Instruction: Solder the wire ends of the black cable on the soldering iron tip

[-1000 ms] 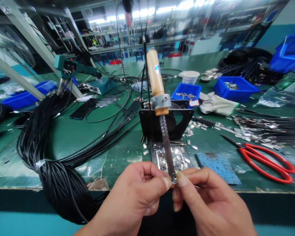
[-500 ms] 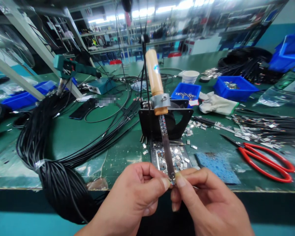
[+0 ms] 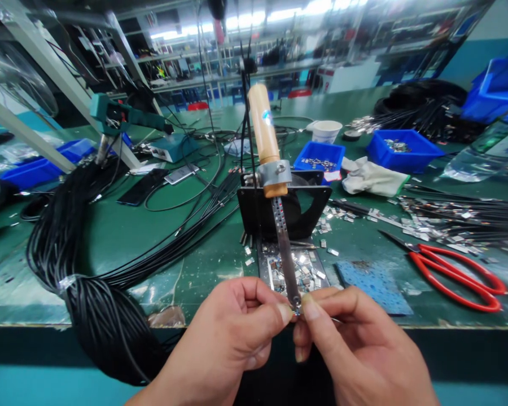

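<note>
A soldering iron (image 3: pixel 284 248) with a wooden handle is clamped in a stand, its shaft slanting down toward me. At its tip, thumb and forefinger of my left hand (image 3: pixel 245 327) are pinched on a small shiny part that looks like a metal connector, mostly hidden by the fingers. My right hand (image 3: pixel 347 332) is closed just right of the tip, pinching a thin silvery wire (image 3: pixel 336 321) like solder wire. Loose metal connector pieces (image 3: pixel 307 270) lie on a dark plate under the iron.
Red-handled scissors (image 3: pixel 457 276) and a blue sponge (image 3: pixel 372 286) lie to the right. Behind are blue bins (image 3: pixel 404 158), a white glove (image 3: pixel 375 177) and a paper cup (image 3: pixel 325 131). A thick black cable bundle (image 3: pixel 105 321) hangs over the front edge at left.
Both hands stay pinched at the iron's tip, with hardly any movement. The whole view has shifted very slightly.
</note>
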Action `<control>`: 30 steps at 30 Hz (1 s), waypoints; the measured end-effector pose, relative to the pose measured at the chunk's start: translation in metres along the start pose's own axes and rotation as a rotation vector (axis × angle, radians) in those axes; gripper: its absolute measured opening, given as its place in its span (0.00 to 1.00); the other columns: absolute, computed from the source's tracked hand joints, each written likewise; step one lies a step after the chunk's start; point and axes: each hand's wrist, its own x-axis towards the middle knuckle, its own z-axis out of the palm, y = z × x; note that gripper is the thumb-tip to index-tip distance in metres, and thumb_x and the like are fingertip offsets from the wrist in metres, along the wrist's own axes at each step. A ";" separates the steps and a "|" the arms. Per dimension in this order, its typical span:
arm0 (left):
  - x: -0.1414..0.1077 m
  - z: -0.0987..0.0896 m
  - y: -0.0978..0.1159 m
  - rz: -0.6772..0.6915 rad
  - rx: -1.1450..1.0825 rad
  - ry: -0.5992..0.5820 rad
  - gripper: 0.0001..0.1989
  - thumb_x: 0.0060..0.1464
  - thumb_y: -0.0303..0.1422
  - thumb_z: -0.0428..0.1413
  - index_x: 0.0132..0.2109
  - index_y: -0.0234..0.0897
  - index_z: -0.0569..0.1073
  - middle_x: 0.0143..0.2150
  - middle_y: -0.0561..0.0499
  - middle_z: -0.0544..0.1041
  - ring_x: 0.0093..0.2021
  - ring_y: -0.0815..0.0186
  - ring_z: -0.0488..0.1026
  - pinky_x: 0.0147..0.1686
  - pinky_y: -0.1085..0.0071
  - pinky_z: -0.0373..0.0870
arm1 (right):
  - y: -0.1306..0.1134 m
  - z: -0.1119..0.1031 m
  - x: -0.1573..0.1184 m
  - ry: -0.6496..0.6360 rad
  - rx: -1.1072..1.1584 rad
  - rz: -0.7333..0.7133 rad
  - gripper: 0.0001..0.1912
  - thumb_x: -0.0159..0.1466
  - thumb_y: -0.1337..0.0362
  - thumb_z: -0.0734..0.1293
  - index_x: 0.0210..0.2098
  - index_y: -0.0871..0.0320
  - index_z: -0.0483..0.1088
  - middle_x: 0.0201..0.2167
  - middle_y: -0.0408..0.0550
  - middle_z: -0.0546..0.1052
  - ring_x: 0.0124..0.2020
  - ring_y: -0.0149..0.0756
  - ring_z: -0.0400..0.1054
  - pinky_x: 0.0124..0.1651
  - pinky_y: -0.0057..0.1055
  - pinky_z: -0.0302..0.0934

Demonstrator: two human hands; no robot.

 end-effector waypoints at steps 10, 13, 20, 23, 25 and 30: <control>0.000 -0.003 -0.003 0.002 0.005 -0.005 0.14 0.52 0.34 0.69 0.29 0.35 0.72 0.19 0.60 0.66 0.18 0.79 0.48 0.18 0.75 0.41 | 0.001 0.002 -0.003 0.020 0.022 0.020 0.09 0.65 0.62 0.75 0.29 0.54 0.75 0.23 0.41 0.81 0.19 0.31 0.76 0.24 0.24 0.74; 0.000 -0.001 -0.002 -0.001 0.015 0.000 0.14 0.51 0.34 0.70 0.29 0.35 0.72 0.19 0.60 0.66 0.18 0.78 0.49 0.19 0.75 0.41 | 0.002 0.002 -0.003 0.018 0.016 0.019 0.10 0.66 0.62 0.75 0.29 0.54 0.75 0.23 0.41 0.81 0.20 0.31 0.77 0.25 0.24 0.74; 0.000 0.001 -0.001 0.009 0.018 0.008 0.12 0.51 0.32 0.68 0.29 0.35 0.72 0.18 0.61 0.66 0.18 0.78 0.48 0.18 0.75 0.41 | 0.002 -0.001 -0.004 0.008 -0.014 0.004 0.10 0.68 0.62 0.73 0.30 0.53 0.74 0.24 0.40 0.81 0.20 0.28 0.77 0.26 0.21 0.74; 0.000 0.001 0.000 0.012 0.019 0.005 0.12 0.52 0.31 0.68 0.29 0.35 0.72 0.19 0.61 0.65 0.18 0.78 0.48 0.18 0.75 0.41 | 0.001 -0.002 -0.003 0.000 -0.010 0.002 0.10 0.68 0.61 0.73 0.30 0.53 0.74 0.25 0.40 0.81 0.21 0.28 0.77 0.27 0.21 0.74; 0.001 0.001 0.000 0.009 0.008 -0.002 0.11 0.53 0.31 0.67 0.29 0.35 0.72 0.18 0.62 0.64 0.18 0.78 0.47 0.18 0.75 0.40 | 0.000 -0.002 -0.002 -0.009 -0.016 0.009 0.10 0.69 0.62 0.73 0.31 0.53 0.74 0.25 0.39 0.81 0.22 0.28 0.77 0.28 0.20 0.75; 0.000 0.002 0.000 0.010 0.006 -0.002 0.13 0.53 0.31 0.68 0.29 0.36 0.71 0.18 0.62 0.63 0.18 0.78 0.46 0.19 0.75 0.39 | -0.002 0.000 0.000 0.002 -0.013 0.001 0.10 0.68 0.62 0.73 0.30 0.53 0.74 0.24 0.39 0.81 0.21 0.27 0.77 0.27 0.19 0.74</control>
